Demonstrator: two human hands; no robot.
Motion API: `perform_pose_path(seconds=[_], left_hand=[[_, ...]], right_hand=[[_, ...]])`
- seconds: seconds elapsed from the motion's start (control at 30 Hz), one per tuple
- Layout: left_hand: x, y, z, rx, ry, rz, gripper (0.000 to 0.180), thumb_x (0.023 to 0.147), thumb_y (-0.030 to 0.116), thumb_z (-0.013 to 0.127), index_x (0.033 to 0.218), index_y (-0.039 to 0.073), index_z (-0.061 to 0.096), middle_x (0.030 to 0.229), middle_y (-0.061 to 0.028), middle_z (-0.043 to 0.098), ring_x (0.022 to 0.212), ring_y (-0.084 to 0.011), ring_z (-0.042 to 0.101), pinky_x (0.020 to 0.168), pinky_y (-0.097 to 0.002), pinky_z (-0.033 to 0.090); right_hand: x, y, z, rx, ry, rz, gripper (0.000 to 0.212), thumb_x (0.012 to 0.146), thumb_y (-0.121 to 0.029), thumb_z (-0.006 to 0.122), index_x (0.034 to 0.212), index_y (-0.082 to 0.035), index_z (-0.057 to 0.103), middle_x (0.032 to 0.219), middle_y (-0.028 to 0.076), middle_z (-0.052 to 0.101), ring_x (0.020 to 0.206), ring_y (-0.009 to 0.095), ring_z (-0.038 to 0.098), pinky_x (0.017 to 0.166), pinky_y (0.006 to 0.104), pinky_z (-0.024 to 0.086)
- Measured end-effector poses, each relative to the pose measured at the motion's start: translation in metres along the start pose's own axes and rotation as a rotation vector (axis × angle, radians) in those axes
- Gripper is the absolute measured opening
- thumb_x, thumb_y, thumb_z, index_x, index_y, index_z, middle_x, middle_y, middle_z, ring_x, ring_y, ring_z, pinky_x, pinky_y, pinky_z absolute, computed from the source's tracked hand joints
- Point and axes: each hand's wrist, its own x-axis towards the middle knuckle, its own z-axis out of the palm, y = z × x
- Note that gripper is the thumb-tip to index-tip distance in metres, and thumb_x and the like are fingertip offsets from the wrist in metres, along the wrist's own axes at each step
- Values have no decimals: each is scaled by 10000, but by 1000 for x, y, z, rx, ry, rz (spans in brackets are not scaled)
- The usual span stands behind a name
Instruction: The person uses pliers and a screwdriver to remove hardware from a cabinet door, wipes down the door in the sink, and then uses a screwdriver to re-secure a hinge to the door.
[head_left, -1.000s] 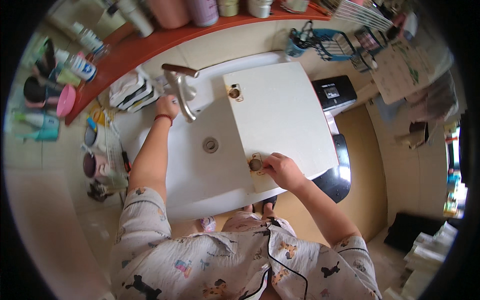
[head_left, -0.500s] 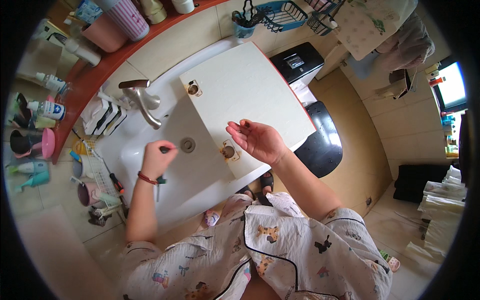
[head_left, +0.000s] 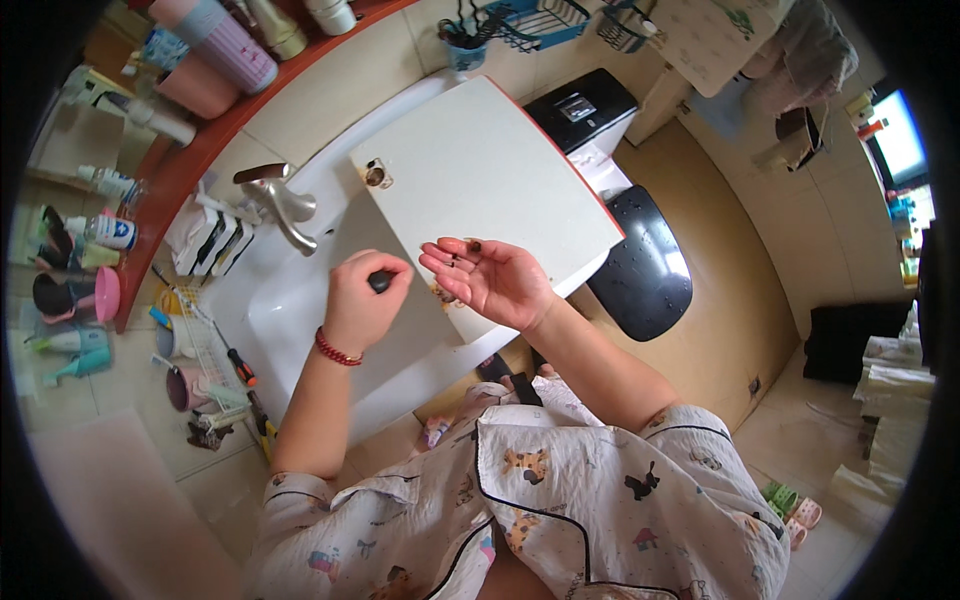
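Observation:
My left hand (head_left: 368, 305) is closed in a fist around a tool with a dark, rounded handle end (head_left: 380, 281); its other end is hidden. Beside it my right hand (head_left: 500, 288) is palm up, fingers stretched out and slightly cupped. A small dark piece like a screw (head_left: 455, 262) lies on its fingers, and a brown bit (head_left: 475, 246) shows by its upper edge. Under that hand a white board (head_left: 500, 160) lies across the sink (head_left: 290, 330). Set into the board are a rusty round fitting (head_left: 376, 175) and a second rusty one (head_left: 443, 297), partly covered by my right hand.
A metal faucet (head_left: 285, 205) stands at the sink's far left. A red-brown shelf (head_left: 215, 125) with bottles and cups curves along the left. An orange-and-black screwdriver (head_left: 241, 366) lies left of the sink. A black-lidded bin (head_left: 582, 110) and a toilet with black lid (head_left: 645, 265) stand right.
My left hand has moved right and slightly up, close to my right hand, with the dark-handled tool still in it. My right hand has shifted slightly left, still palm up.

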Motion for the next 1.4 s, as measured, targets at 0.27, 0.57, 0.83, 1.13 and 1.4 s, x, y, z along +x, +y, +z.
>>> perform_pose_path(seconds=[0.27,0.57,0.83,1.13,1.4], left_hand=[[-2,-24,-16,-79,118,-277,48,745,15,628,752,-26,604,687,-54,595,625,-112,527,598,-238,435],[-1,-44,-39,93,278,-538,83,790,74,609,791,-4,580,648,-3,533,490,-75,449,424,-222,354],[-17,-32,-46,436,358,-884,103,805,115,602,796,18,570,712,-29,545,538,-102,474,483,-245,403],[14,20,-35,671,427,-978,93,821,66,564,792,-22,562,722,-66,574,631,-139,527,610,-270,427],[1,-4,-48,956,347,-977,144,865,112,526,796,-9,562,635,-58,462,514,-139,376,511,-288,359]], right_hand=[[-39,-54,3,7,-60,-88,353,929,-136,317,1169,108,406,1243,256,440,1155,357,463,930,390,458],[-96,-265,-33,-458,332,-637,119,862,-89,572,921,14,567,862,75,619,773,112,606,683,172,513],[-67,-440,-142,-299,768,-644,302,922,-292,465,798,-38,572,764,69,595,683,185,592,600,241,511],[52,-633,-172,-134,543,-801,351,937,-299,402,810,-7,549,729,124,569,654,242,562,638,322,512],[73,-712,-140,-787,993,-560,178,869,-117,460,963,20,525,897,169,598,866,299,586,752,414,499]])
